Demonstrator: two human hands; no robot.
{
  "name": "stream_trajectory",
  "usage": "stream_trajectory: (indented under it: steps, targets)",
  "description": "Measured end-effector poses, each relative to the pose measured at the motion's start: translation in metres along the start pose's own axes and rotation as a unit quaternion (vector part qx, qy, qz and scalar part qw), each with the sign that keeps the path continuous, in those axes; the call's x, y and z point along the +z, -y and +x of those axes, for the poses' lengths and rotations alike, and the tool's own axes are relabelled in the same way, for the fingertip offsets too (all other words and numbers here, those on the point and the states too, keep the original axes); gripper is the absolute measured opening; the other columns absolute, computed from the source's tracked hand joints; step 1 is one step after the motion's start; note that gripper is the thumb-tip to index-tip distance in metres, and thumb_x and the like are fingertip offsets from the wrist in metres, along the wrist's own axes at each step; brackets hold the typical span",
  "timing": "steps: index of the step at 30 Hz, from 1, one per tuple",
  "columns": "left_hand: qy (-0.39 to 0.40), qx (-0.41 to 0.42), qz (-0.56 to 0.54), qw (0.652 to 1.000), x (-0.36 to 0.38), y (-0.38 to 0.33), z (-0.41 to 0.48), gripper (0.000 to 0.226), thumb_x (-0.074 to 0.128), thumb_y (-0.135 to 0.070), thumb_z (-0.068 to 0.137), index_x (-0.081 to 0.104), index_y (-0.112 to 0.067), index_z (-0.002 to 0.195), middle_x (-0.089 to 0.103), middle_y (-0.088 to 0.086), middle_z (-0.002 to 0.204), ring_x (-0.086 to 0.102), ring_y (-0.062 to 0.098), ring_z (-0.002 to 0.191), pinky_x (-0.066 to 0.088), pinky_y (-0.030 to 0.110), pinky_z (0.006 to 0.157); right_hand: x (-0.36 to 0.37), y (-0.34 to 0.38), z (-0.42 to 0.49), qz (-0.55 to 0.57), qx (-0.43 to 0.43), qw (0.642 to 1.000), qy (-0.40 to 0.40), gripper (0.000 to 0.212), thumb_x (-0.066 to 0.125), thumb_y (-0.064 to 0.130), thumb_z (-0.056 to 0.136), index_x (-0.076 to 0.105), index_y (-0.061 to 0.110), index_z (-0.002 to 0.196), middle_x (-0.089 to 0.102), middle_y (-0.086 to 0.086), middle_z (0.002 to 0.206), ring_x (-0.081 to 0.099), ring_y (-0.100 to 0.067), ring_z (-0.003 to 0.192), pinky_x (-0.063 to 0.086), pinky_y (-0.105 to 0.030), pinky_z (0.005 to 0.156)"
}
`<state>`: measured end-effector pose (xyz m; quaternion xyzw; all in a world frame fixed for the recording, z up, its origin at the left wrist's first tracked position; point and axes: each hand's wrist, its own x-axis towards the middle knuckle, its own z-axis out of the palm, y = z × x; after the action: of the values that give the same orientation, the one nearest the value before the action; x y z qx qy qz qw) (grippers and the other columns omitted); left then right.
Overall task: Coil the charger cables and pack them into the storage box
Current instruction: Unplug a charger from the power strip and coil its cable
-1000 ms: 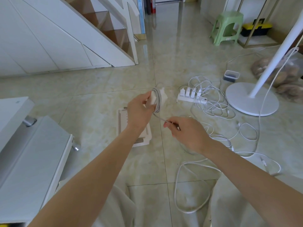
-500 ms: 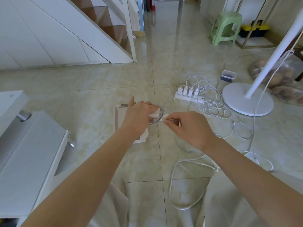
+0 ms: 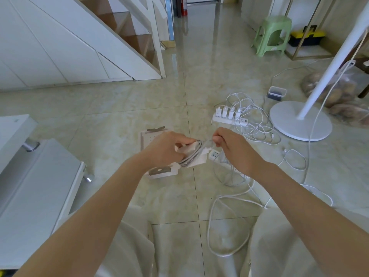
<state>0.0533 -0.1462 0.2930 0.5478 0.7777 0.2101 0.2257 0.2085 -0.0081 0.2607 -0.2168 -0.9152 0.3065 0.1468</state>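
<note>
View: head, looking down at a tiled floor (image 3: 111,116).
Left hand (image 3: 165,150): held above the floor at centre. The fingers are curled round a white charger (image 3: 196,156) and the thumb lies along its top.
Charger: gripped in the left hand, with a coil (image 3: 189,159) of grey-white cable wound round it.
Right hand (image 3: 237,154): just right of the left hand. Thumb and forefinger pinch the cable (image 3: 208,230) close to the coil, and the other fingers are curled in.
Cable: drops from the pinch under the right hand to the floor, where it lies in loose loops between the knees.
Box (image 3: 148,137): white, flat on the floor below the left hand and largely hidden by it. What is inside cannot be told.
Strip (image 3: 227,117): on the floor beyond the right hand, with four white plugs standing in it.
Tangle (image 3: 257,128): white cables heaped just right of the strip.
Second strip (image 3: 214,156): its socket face shows between the two hands, on the floor.
Fan base (image 3: 299,124): a white disc right of the tangle, its pole leaning up to the right.
Tub (image 3: 276,93): small and clear, near the fan base.
Stool (image 3: 273,35): green, far back on the right.
Stairs (image 3: 127,37): white side with wooden treads, upper left.
Cabinet (image 3: 30,186): pale, at the left edge.
</note>
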Motion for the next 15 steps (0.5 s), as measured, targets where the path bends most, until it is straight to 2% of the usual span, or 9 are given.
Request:
stream_trajectory:
  steps: [3, 4, 6, 7, 8, 10, 12, 13, 15]
  targets:
    - [0.038, 0.014, -0.082, 0.996, -0.009, -0.005, -0.006, 0.057, 0.067, 0.002, 0.078, 0.064, -0.045, 0.109, 0.069, -0.023, 0.097, 0.063, -0.002, 0.09, 0.05, 0.018, 0.086, -0.001, 0.006, 0.001, 0.089, 0.009, 0.996, 0.002, 0.027, 0.035, 0.019, 0.1, 0.053, 0.006, 0.085, 0.054, 0.006, 0.069, 0.052, 0.003, 0.059, 0.035, -0.013, 0.058]
    - [0.042, 0.012, -0.106, 0.993, -0.011, -0.007, -0.007, 0.058, 0.069, 0.002, 0.077, 0.062, -0.049, 0.104, 0.069, -0.024, 0.095, 0.064, -0.003, 0.089, 0.051, 0.016, 0.083, 0.001, 0.007, 0.001, 0.106, 0.009, 0.994, 0.004, 0.027, 0.035, 0.017, 0.101, 0.053, 0.006, 0.084, 0.052, 0.01, 0.065, 0.051, 0.004, 0.056, 0.034, -0.013, 0.056]
    - [0.036, 0.004, -0.149, 0.988, -0.013, -0.011, -0.009, 0.058, 0.071, 0.003, 0.076, 0.062, -0.048, 0.101, 0.069, -0.026, 0.089, 0.064, -0.005, 0.086, 0.05, 0.012, 0.076, 0.008, 0.006, 0.003, 0.125, 0.015, 0.992, 0.0, 0.029, 0.035, 0.015, 0.101, 0.055, 0.001, 0.085, 0.056, 0.002, 0.067, 0.049, -0.006, 0.058, 0.034, -0.021, 0.058]
    - [0.03, -0.001, -0.173, 0.985, -0.014, -0.012, -0.01, 0.056, 0.071, 0.004, 0.076, 0.064, -0.045, 0.103, 0.07, -0.026, 0.088, 0.064, -0.005, 0.085, 0.049, 0.011, 0.074, 0.013, 0.005, 0.005, 0.132, 0.025, 0.991, 0.002, 0.03, 0.035, 0.015, 0.101, 0.057, 0.0, 0.086, 0.06, -0.006, 0.072, 0.052, -0.017, 0.065, 0.036, -0.028, 0.063]
    - [0.026, -0.007, -0.2, 0.98, -0.015, -0.013, -0.011, 0.054, 0.071, 0.004, 0.076, 0.065, -0.04, 0.107, 0.071, -0.023, 0.089, 0.065, -0.003, 0.085, 0.049, 0.012, 0.075, 0.017, 0.005, 0.006, 0.141, 0.035, 0.989, 0.009, 0.031, 0.035, 0.014, 0.101, 0.058, 0.003, 0.083, 0.06, -0.01, 0.075, 0.052, -0.023, 0.071, 0.036, -0.029, 0.066]
    - [0.017, -0.022, -0.276, 0.961, -0.018, -0.015, -0.012, 0.047, 0.069, 0.003, 0.079, 0.067, -0.03, 0.112, 0.073, -0.013, 0.094, 0.068, 0.003, 0.09, 0.05, 0.019, 0.082, 0.026, 0.004, 0.006, 0.152, 0.047, 0.987, 0.033, 0.035, 0.035, 0.01, 0.1, 0.054, 0.02, 0.072, 0.059, 0.002, 0.071, 0.054, -0.022, 0.073, 0.04, -0.031, 0.072]
    - [-0.003, -0.036, -0.355, 0.934, -0.019, -0.016, -0.012, 0.041, 0.066, 0.004, 0.08, 0.068, -0.025, 0.109, 0.074, -0.008, 0.096, 0.069, 0.009, 0.091, 0.05, 0.026, 0.087, 0.033, 0.007, 0.004, 0.143, 0.049, 0.986, 0.074, 0.037, 0.033, 0.009, 0.099, 0.054, 0.026, 0.075, 0.06, 0.009, 0.073, 0.061, -0.022, 0.081, 0.043, -0.031, 0.08]
    - [-0.02, -0.045, -0.383, 0.922, -0.018, -0.016, -0.011, 0.041, 0.065, 0.007, 0.08, 0.068, -0.023, 0.108, 0.074, -0.008, 0.096, 0.069, 0.01, 0.091, 0.05, 0.027, 0.088, 0.036, 0.009, 0.004, 0.141, 0.05, 0.984, 0.093, 0.034, 0.032, 0.009, 0.1, 0.058, 0.023, 0.083, 0.061, 0.008, 0.075, 0.062, -0.019, 0.084, 0.043, -0.025, 0.082]
    - [-0.052, -0.074, -0.433, 0.897, -0.016, -0.014, -0.007, 0.038, 0.06, 0.011, 0.081, 0.068, -0.017, 0.106, 0.073, -0.004, 0.097, 0.067, 0.013, 0.091, 0.049, 0.031, 0.091, 0.04, 0.013, 0.003, 0.162, 0.05, 0.98, 0.104, 0.032, 0.032, 0.008, 0.1, 0.063, 0.014, 0.101, 0.06, 0.009, 0.074, 0.061, -0.004, 0.079, 0.04, -0.007, 0.073]
